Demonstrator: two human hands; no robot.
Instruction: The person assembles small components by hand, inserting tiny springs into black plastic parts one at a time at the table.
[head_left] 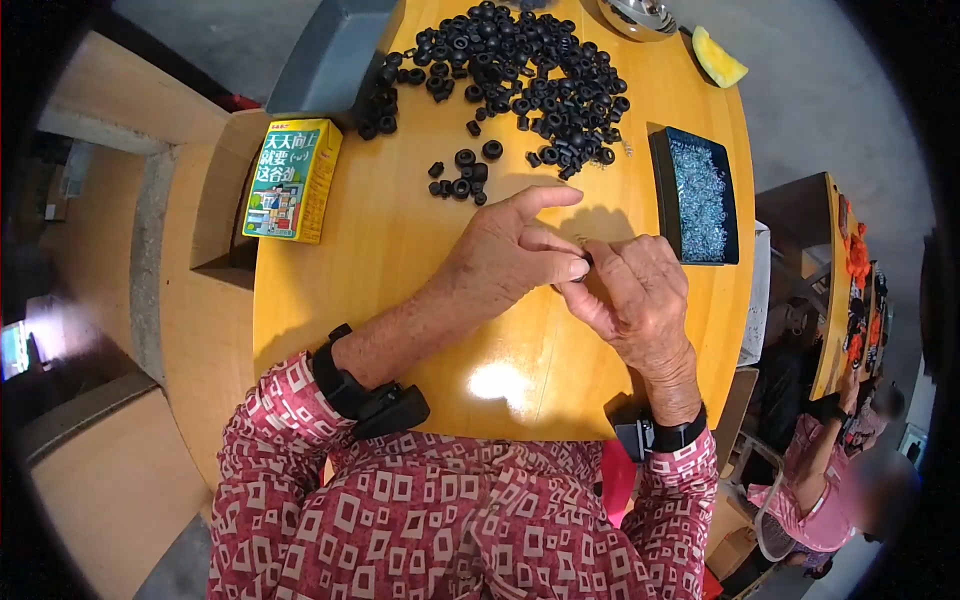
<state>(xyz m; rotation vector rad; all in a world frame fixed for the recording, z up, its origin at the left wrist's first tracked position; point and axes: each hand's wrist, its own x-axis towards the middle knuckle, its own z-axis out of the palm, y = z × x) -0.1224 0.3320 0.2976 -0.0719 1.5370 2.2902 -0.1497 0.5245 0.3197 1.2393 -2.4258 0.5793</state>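
Over the front middle of the table, my two hands meet fingertip to fingertip. My left hand (pixel 497 248) has its thumb and a finger closed in a pinch, with the index finger stretched out above. My right hand (pixel 642 295) pinches from the other side, fingers curled. Between them shows a bit of a small black part (pixel 586 259), mostly covered by the fingers. Just beyond my left hand lies a small group of round black plastic parts (pixel 464 176). A large heap of similar black parts (pixel 490 50) spreads farther back.
A black tray (pixel 728 235) of tiny shiny pieces stands at the right. On the left are a yellow drink carton (pixel 318 192) and a grey bin (pixel 335 60). A yellow fruit wedge (pixel 717 60) and a metal bowl (pixel 640 18) sit far right. Another person (pixel 815 480) works beyond.
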